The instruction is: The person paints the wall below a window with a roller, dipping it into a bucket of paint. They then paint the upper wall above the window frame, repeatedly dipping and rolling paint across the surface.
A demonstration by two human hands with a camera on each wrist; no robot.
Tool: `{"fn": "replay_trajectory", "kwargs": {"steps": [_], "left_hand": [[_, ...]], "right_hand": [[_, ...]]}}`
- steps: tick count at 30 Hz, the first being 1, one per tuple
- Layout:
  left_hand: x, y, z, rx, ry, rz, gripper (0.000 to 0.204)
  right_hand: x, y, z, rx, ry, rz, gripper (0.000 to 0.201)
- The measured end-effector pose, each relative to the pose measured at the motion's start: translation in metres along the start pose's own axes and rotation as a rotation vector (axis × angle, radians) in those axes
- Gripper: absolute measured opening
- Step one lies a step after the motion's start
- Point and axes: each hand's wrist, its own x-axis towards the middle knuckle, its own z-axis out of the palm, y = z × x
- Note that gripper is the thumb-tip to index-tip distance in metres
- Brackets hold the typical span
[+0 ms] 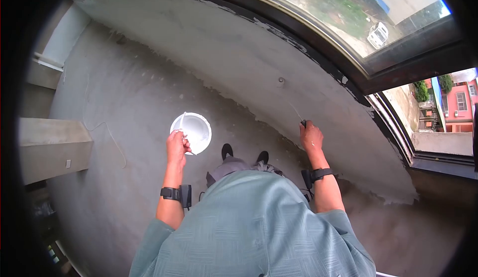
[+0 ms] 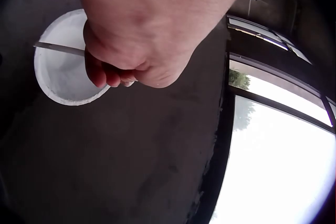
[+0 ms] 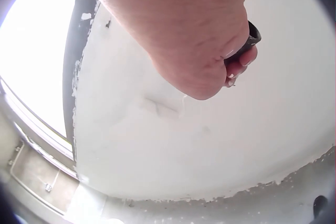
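Note:
My left hand (image 1: 177, 147) is over the near left rim of a round white bucket (image 1: 207, 132), its fingers curled round a thin pale strip (image 1: 183, 121) that crosses the bucket's opening. The left wrist view shows the strip (image 2: 60, 48) sticking out past the curled fingers of the left hand (image 2: 136, 40), above the bucket (image 2: 65, 98). At the right, my right hand (image 1: 312, 136) grips a dark handle (image 1: 303, 123) close to the grey wall under the window. In the right wrist view the dark handle (image 3: 253, 37) pokes out of the right hand (image 3: 194, 50); its far part is hidden.
A pale grey wall (image 1: 234, 72) runs below dark-framed windows (image 1: 398, 63). Two dark shoes (image 1: 227, 150) stand on the grey floor (image 1: 134, 107). A thin cable (image 1: 117, 142) lies at the left near a beige block-like structure (image 1: 55, 145). A small round fitting (image 1: 281, 80) is on the wall.

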Motion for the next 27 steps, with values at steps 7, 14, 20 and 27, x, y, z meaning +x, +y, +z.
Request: {"fn": "replay_trajectory", "kwargs": {"steps": [7, 14, 20, 27], "left_hand": [[-0.013, 0.001, 0.006, -0.002, 0.014, 0.000, 0.012], [-0.026, 0.009, 0.017, 0.056, -0.044, 0.021, 0.014], [-0.039, 0.024, 0.029, 0.058, -0.073, 0.056, 0.016], [-0.044, 0.032, 0.044, 0.026, -0.133, 0.089, 0.015]], "right_hand": [[-0.067, 0.093, -0.029, -0.044, 0.075, 0.078, 0.033], [-0.012, 0.029, -0.004, 0.071, 0.083, -0.048, 0.035], [-0.009, -0.054, -0.045, 0.122, -0.071, -0.252, 0.034], [-0.060, -0.116, -0.099, 0.202, -0.401, -0.540, 0.033]]}}
